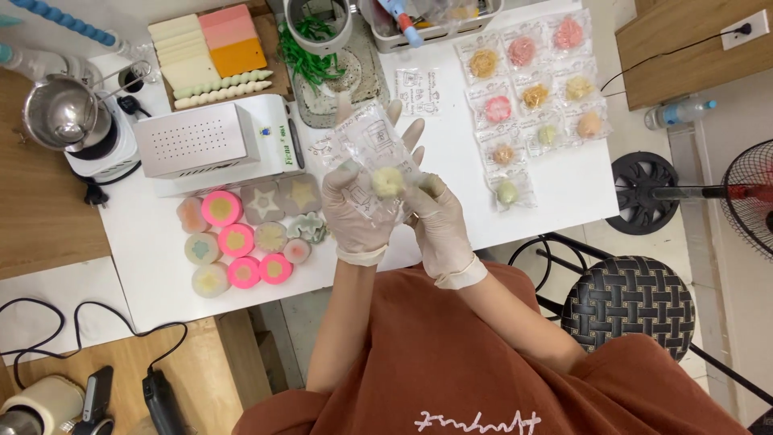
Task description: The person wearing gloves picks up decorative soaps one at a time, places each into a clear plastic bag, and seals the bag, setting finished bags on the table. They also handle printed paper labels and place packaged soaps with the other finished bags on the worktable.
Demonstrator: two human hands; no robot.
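Both my hands wear thin white gloves and meet over the front of the white table [161, 266]. My left hand [356, 211] and my right hand [435, 217] together hold a clear plastic bag [372, 141] with a pale yellow flower-shaped piece [387, 181] inside it. The bag stands up between my fingers, its open end pointing away from me. Several bagged flower pieces [531, 89] in pink, orange and yellow lie in rows at the back right of the table.
A white box-shaped machine [201, 141] sits left of my hands. In front of it lie several round pink and grey moulds [241, 234]. Wax slabs [209, 44], a metal pot [60, 109], a woven stool [628, 302] and a fan [749, 193] surround the table.
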